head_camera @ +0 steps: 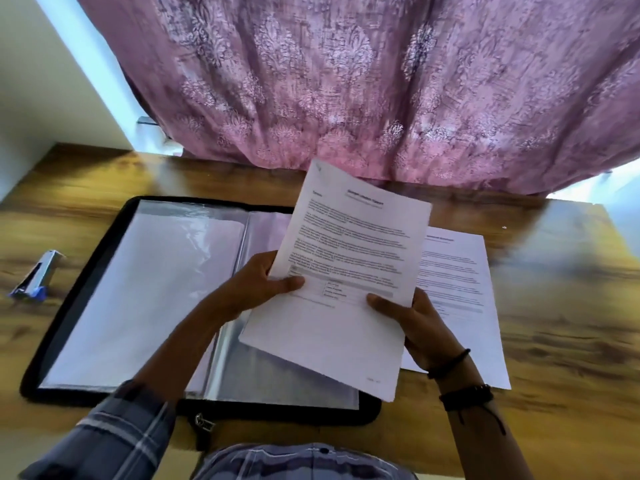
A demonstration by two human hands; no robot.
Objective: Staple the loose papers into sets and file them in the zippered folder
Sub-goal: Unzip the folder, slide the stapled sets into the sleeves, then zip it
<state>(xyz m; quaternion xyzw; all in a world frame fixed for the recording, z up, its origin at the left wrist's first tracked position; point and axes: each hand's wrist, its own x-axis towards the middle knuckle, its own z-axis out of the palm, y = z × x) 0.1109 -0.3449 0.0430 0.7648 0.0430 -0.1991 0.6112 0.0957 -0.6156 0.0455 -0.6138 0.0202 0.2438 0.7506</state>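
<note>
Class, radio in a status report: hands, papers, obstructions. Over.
Left hand, right hand grip paper set over open zippered folder. More papers on table, right. Stapler idle, far left; path clear.

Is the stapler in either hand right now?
No, the stapler lies on the table left of the open folder, while the left hand and right hand both grip the paper set.

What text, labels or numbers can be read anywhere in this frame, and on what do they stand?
No text here is sharp enough to quote.
On the held papers: a title, paragraphs, a small table and a corner footer, all too blurred to read.
On the sheet on the table: a heading and lines, too blurred to read.
On the stapler: no legible label.
</note>
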